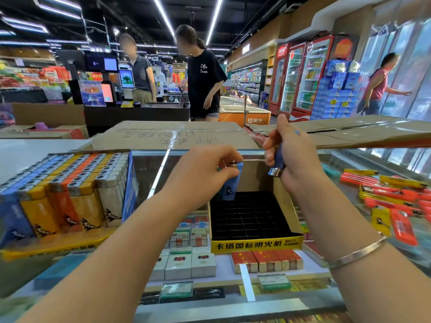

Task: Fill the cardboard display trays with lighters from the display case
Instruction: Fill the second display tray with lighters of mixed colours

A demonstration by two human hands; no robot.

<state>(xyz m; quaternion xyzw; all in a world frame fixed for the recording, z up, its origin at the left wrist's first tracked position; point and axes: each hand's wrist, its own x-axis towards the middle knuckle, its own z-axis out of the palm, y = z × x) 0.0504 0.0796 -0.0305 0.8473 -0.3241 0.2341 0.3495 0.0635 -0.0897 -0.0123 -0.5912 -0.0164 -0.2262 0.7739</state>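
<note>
Head view shows the left hand (205,169) pinching a blue lighter (231,185) upright over the far left corner of the empty tray (256,244), while the right hand (289,152) grips a second lighter (277,163), head down.

We read 卡塔国标明火机 in black on the yellow front of the cardboard display tray (256,245), "Coffee Time" in white on a bystander's black T-shirt (205,73), and 蒙牛 on the orange chest freezer (255,120), while the handwriting on the cardboard sheet (172,136) stayed illegible to us.
</note>
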